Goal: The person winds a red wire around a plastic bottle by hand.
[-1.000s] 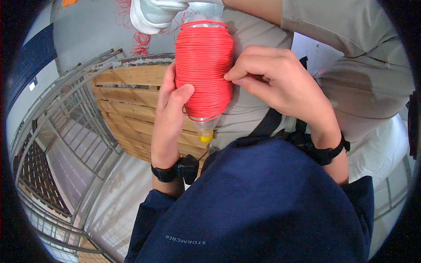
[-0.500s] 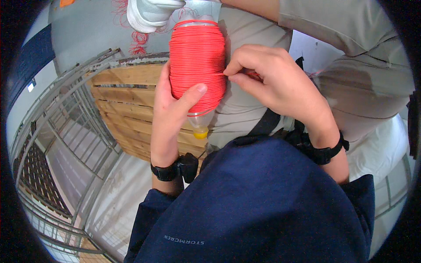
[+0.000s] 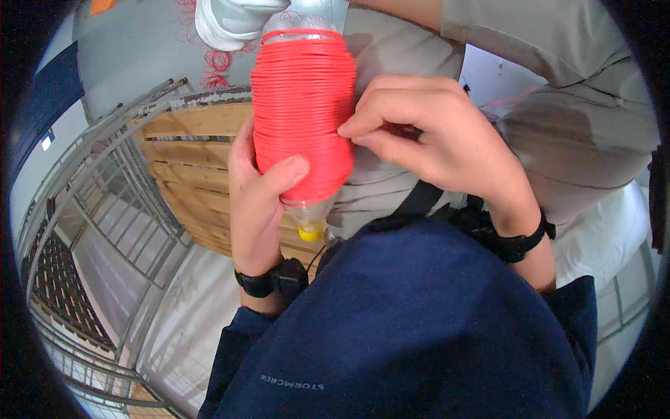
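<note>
A clear plastic bottle (image 3: 307, 214) with a yellow cap (image 3: 311, 233) is wound closely with red cord (image 3: 301, 105) over most of its body. My left hand (image 3: 259, 188) grips it from the left, thumb lying across the lower windings. The capped end points down toward me, slightly tilted. At the right side of the windings, my right hand (image 3: 419, 129) pinches the red cord between thumb and forefinger, close against the coil. Its other fingers are curled, with a bit of cord showing inside them.
Beyond the bottle is a pale shoe (image 3: 234, 21), with loose red cord tangles (image 3: 218, 66) on the grey floor near it. Wooden slats (image 3: 192, 174) lie at the left beside a grey metal rail frame (image 3: 132, 279). My legs in beige trousers (image 3: 579, 140) fill the right.
The bottle has swung toward me and a little left, its cap end lower. My left hand moved with it, and my right fingertips shifted slightly left and down.
</note>
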Demonstrator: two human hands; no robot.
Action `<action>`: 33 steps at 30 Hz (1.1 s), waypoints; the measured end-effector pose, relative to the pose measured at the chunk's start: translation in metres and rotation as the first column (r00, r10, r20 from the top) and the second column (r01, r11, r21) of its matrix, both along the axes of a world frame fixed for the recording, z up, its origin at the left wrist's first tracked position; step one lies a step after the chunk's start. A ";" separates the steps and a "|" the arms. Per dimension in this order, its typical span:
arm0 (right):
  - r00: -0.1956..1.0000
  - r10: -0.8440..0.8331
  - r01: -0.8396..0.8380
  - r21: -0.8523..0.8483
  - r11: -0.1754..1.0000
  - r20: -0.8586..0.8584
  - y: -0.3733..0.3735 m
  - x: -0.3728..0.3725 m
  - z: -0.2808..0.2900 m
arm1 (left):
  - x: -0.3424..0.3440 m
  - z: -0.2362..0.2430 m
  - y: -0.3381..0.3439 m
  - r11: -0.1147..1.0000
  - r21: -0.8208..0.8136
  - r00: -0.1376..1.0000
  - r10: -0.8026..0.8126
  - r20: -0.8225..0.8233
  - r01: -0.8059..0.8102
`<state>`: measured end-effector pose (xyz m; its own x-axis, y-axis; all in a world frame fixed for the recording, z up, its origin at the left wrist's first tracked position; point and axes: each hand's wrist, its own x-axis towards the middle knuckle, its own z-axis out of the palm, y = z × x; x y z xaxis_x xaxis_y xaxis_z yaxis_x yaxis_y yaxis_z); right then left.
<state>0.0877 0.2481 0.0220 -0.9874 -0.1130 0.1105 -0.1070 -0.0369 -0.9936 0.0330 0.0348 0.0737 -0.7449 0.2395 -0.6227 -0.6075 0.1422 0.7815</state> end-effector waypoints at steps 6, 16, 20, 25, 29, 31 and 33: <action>0.997 -0.056 0.058 0.031 0.998 -0.043 0.015 0.009 0.005 | 0.014 -0.003 0.016 0.998 0.056 0.998 -0.038 0.046 0.035; 0.999 -0.038 0.038 0.043 0.998 -0.003 0.007 0.006 0.000 | -0.004 -0.010 -0.002 0.964 -0.009 0.963 -0.266 -0.044 0.266; 0.999 -0.043 0.042 0.048 0.998 0.024 0.008 0.006 0.003 | -0.005 -0.008 0.002 0.964 -0.026 0.963 -0.265 -0.052 0.264; 0.999 -0.050 0.048 0.055 0.997 0.021 0.007 0.005 0.000 | 0.006 -0.006 0.020 0.984 -0.137 0.991 -0.121 -0.061 0.112; 0.998 -0.059 0.059 0.056 0.997 0.000 0.005 0.004 -0.004 | 0.005 -0.007 0.018 0.986 -0.105 0.988 -0.134 -0.073 0.126; 0.998 -0.062 0.062 0.069 0.996 -0.008 0.005 0.005 -0.005 | 0.004 -0.005 0.020 0.988 -0.147 0.990 -0.066 -0.125 0.047; 0.999 -0.037 0.038 0.092 0.995 -0.002 0.005 0.004 -0.006 | 0.000 -0.013 0.011 0.989 -0.134 0.991 -0.078 -0.107 0.063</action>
